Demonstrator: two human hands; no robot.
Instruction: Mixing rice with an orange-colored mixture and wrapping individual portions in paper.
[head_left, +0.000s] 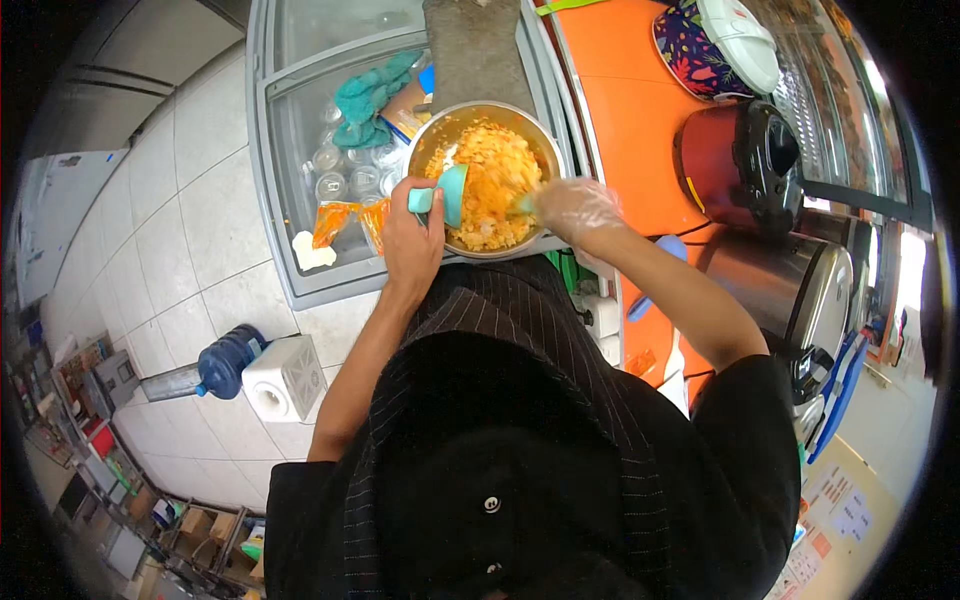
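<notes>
A round stainless steel bowl (553, 146) holds orange-yellow rice mixed with other bits (491, 154). It stands at the edge of a glass-topped chest freezer, right before me. My left hand (411, 244) is bare and grips the handle of a turquoise cup (453, 196), which is tilted on its side over the left of the rice. A clear plastic glove covers my right hand (576, 210), at the bowl's right rim. Its fingers are closed on a pale green utensil (525, 203), blurred, whose end is hidden in the rice.
On the freezer (281, 169) lie a teal cloth (367, 105), orange plastic packaging (334, 223) and a grey board (480, 56). Cans (330, 186) show near the cloth. An orange counter (622, 135) at right bears a red-black cooker (739, 165). A blue water jug (229, 360) lies on the floor.
</notes>
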